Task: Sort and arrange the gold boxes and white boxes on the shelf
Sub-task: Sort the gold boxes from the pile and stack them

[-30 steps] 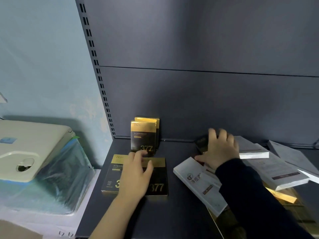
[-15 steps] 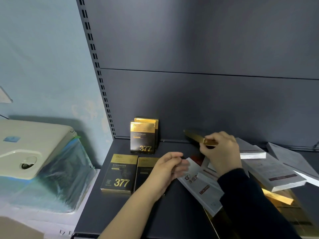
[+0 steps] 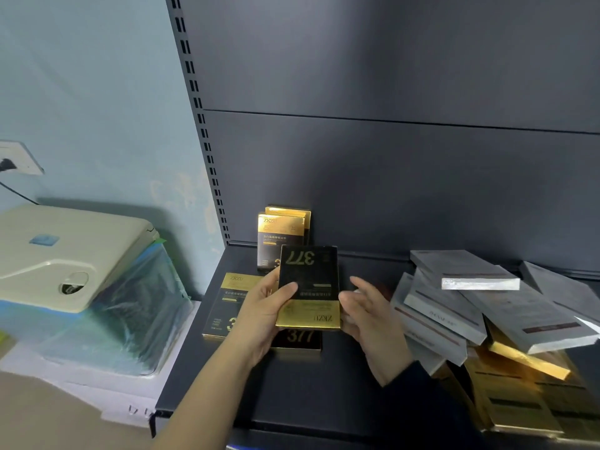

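Your left hand (image 3: pixel 259 315) is clamped on a gold box (image 3: pixel 308 287) — thumb across its black face, fingers behind — held upside down above the shelf (image 3: pixel 292 391), its "377" at the top. Your right hand (image 3: pixel 370 316) sits just beside the box's right edge, fingers spread apart and gripping nothing. Under the held box two more gold boxes lie flat (image 3: pixel 227 303), and behind it two stand upright (image 3: pixel 279 232) against the back panel. To the right of the held box, white boxes (image 3: pixel 454 306) are piled loosely over further gold ones (image 3: pixel 519 394).
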A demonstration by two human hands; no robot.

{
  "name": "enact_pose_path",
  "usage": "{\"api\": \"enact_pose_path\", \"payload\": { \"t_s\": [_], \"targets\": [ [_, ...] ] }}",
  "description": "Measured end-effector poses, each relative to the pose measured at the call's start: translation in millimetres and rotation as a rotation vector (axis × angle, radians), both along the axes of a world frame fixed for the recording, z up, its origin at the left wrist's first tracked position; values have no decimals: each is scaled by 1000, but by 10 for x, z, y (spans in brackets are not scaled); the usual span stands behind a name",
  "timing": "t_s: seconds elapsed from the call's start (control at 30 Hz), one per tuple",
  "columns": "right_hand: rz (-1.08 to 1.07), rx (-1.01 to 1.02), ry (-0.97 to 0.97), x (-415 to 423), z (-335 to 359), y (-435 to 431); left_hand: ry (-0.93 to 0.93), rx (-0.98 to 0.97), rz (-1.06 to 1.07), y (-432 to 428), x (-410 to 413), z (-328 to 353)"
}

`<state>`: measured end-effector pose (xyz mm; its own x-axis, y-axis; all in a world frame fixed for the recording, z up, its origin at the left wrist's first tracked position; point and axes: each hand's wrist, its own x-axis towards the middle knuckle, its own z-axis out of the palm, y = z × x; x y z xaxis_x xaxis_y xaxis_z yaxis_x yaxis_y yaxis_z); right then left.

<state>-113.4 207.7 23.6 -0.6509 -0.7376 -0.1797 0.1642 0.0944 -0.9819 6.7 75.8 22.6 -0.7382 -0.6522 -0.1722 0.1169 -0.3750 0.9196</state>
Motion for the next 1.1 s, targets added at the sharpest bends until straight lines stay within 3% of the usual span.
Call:
{"api": "enact_pose_path", "payload": {
  "t_s": [0.03,0.17,0.3,0.4,0.5,0.6,0.73,0.83,0.9,1.0,1.1],
  "targets": [
    [35,-7,-75,10,-6,-44,-38,-76,8,11,36,-23],
    [94,141,157,113,-86,-186,-238,-383,124,31,131,-77],
    [89,152,164,121,-54,-250,-310,-381,201,-40,215,-68],
    [128,167,245,56,29,-263,-266,-260,244,-127,261,-1],
    [212,194,356,-49,133,-294,-260,-237,138,-246,312,62],
    [258,210,433,-114,269,-386,-403,-364,-112,-309,307,65],
    [115,129,265,-198,377,-459,-337,-331,10,-213,229,74],
    [0,46,-160,-193,280,-395,-257,-196,342,-149,231,0],
    [33,50,-323,-96,179,-367,-218,-155,497,-62,217,-37],
    [94,91,-247,129,73,-378,-210,-157,459,87,173,-100],
    [109,119,-104,178,-25,-377,-387,-435,410,95,222,-152]
  ]
}}
